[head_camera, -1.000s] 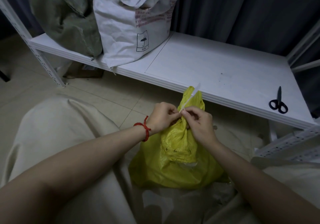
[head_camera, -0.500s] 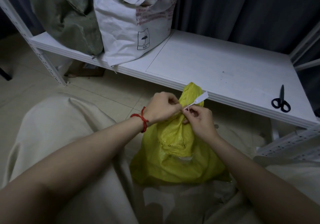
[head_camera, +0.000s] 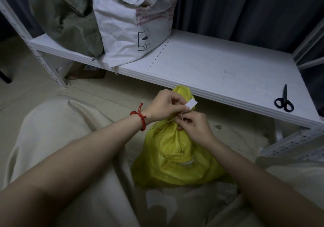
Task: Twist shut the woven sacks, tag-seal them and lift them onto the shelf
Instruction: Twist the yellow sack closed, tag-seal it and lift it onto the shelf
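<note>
The yellow sack (head_camera: 175, 156) stands on the floor just under both grips — left grip (head_camera: 164, 105) pinching the white tag (head_camera: 191, 103), right grip (head_camera: 194, 128) pinching its tie (head_camera: 171, 120) at the twisted neck, best drawn snug there — and beyond, the shelf (head_camera: 219, 69) carries scissors (head_camera: 284, 102) off right, a white sack (head_camera: 133, 25) off left.

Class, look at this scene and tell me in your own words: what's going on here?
A person is tag-sealing a yellow woven sack that stands on the floor before a low white shelf. At its twisted neck the left hand pinches a small white tag, and the right hand pinches the thin tie. The sack is not yet on the shelf, where a white woven sack, a grey-green woven sack and black scissors sit.
</note>
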